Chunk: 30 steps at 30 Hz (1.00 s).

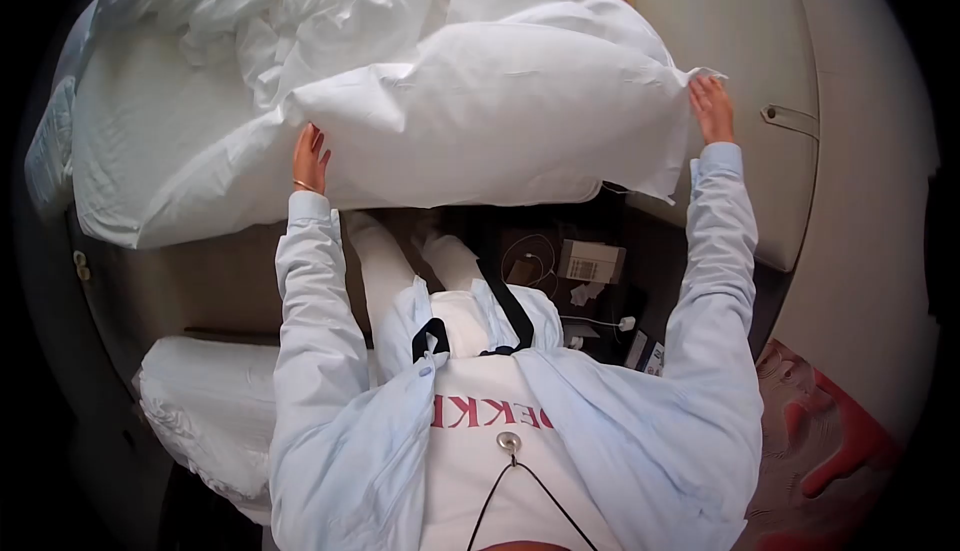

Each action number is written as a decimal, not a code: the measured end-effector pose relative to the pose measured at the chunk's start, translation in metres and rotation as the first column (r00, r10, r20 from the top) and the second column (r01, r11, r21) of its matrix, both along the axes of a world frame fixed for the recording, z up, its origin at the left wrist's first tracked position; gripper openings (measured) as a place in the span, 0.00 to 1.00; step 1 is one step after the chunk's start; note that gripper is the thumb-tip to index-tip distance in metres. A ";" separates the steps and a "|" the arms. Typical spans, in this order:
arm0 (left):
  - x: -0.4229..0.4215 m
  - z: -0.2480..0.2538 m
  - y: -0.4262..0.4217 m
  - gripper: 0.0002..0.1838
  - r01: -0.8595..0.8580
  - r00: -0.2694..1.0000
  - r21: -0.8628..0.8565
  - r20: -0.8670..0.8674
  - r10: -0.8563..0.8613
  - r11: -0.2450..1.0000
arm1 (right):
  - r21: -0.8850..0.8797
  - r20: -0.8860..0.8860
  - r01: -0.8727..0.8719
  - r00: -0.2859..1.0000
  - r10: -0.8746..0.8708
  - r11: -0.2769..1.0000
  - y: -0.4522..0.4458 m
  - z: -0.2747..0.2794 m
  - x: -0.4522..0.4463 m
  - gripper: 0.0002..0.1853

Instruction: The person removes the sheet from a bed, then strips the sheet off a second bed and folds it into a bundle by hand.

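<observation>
holding a white bed sheet [500, 121] along the near side of a white mattress [130, 151], with a white cloth heap [340, 11] just behind. cannot tell one cloth from two there. pinching the sheet's corner on the right side with the right hand [712, 109], fingers closed on the cloth. touching the sheet's edge on the left side with the left hand [311, 159], fingers a little apart; cannot tell a real grip from a light touch.

looking soft, thin and floppy, so likely light to lift, but big and tricky to keep straight. probably a bit smooth and slidey too, not easy to break, only easy to crease. best to take hold at the corners and along the edge, thumb on one side and fingers on the other, hands wide apart. better not to grab the middle, for fear of bunching.

counting: two hands, one sheet, one mattress, one white box [593, 262] low down past the mattress edge, at least one white plug [627, 323] near the box, one white puffy bundle [215, 416] low on the left, and one red patterned mat [825, 441] low on the right. cannot count the cords [590, 321] for sure.
</observation>
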State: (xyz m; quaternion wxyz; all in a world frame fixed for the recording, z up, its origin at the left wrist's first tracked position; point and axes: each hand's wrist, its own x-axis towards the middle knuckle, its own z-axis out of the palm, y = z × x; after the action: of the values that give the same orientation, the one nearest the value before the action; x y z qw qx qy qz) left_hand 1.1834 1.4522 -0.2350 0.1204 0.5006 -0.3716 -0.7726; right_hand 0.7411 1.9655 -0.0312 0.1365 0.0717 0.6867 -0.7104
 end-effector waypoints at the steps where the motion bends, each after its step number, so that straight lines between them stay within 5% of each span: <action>1: 0.013 -0.011 0.004 0.30 0.018 0.997 -0.005 -0.078 -0.018 1.000 | 0.173 0.007 -0.014 1.000 0.013 0.985 -0.013 -0.035 0.021 0.22; 2: 0.029 -0.016 0.016 0.30 -0.006 0.999 0.013 -0.042 0.007 1.000 | 0.337 0.015 -0.038 0.999 0.035 0.941 -0.032 -0.071 0.049 0.23; 4: 0.040 -0.018 0.042 0.22 -0.030 1.000 0.010 0.004 0.030 0.999 | 0.361 0.293 -0.303 0.935 0.201 0.882 -0.031 -0.157 0.112 0.22; 6: 0.071 -0.034 0.072 0.20 -0.063 0.996 0.029 0.060 0.061 0.998 | 0.202 0.804 -0.465 0.581 0.125 0.862 -0.055 -0.205 0.207 0.21; 8: 0.109 -0.049 0.108 0.17 -0.101 0.988 0.096 0.125 0.088 0.990 | 0.092 0.968 -0.569 0.245 0.061 0.817 -0.068 -0.248 0.290 0.29; 9: 0.126 -0.054 0.122 0.17 -0.119 0.983 0.144 0.157 0.096 0.982 | 0.126 0.971 -0.546 0.238 0.009 0.828 -0.078 -0.265 0.324 0.34; 10: 0.141 -0.055 0.135 0.17 -0.105 0.977 0.170 0.202 0.069 0.980 | 0.103 0.964 -0.408 0.265 0.009 0.907 -0.091 -0.270 0.352 0.43; 11: 0.150 -0.053 0.147 0.18 -0.094 0.967 0.193 0.249 0.044 0.977 | 0.160 0.978 -0.112 0.155 -0.142 0.981 -0.099 -0.284 0.374 0.54; 13: 0.163 -0.041 0.158 0.18 -0.142 0.967 0.265 0.243 0.076 0.954 | 0.237 0.969 0.380 -0.155 -0.191 0.894 -0.124 -0.293 0.400 0.63; 15: 0.174 -0.046 0.162 0.18 -0.137 0.970 0.250 0.229 0.078 0.959 | 0.226 0.969 0.521 -0.033 -0.245 0.823 -0.148 -0.305 0.418 0.60; 17: 0.174 -0.047 0.157 0.20 -0.214 0.958 0.286 0.249 0.143 0.934 | 0.160 0.960 0.461 0.135 -0.247 0.873 -0.169 -0.330 0.424 0.46; 19: 0.175 -0.054 0.152 0.23 -0.183 0.957 0.266 0.268 0.109 0.946 | -0.031 0.966 0.714 0.201 -0.162 0.700 -0.181 -0.352 0.420 0.31; 21: 0.170 -0.059 0.144 0.25 -0.234 0.958 0.293 0.232 0.169 0.927 | -0.015 0.963 0.698 0.203 -0.178 0.716 -0.169 -0.368 0.418 0.13; 23: 0.167 -0.075 0.133 0.27 -0.243 0.963 0.301 0.187 0.193 0.922 | 0.110 0.868 0.545 0.355 -0.348 0.831 -0.154 -0.352 0.416 0.10; 26: 0.152 -0.089 0.099 0.31 -0.281 0.954 0.273 0.179 0.239 0.920 | -0.083 0.851 0.531 0.478 -0.218 0.844 -0.125 -0.326 0.401 0.08; 30: 0.142 -0.116 0.049 0.36 -0.469 0.863 0.490 0.077 0.499 0.735 | -0.375 0.657 0.453 0.745 -0.112 0.809 -0.121 -0.202 0.358 0.09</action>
State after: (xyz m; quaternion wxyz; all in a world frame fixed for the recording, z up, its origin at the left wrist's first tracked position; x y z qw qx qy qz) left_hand 1.3256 1.5017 -0.3511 0.1963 0.5702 -0.0151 -0.7975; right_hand 1.0995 1.8441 -0.2329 0.2493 0.3637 0.3712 -0.8172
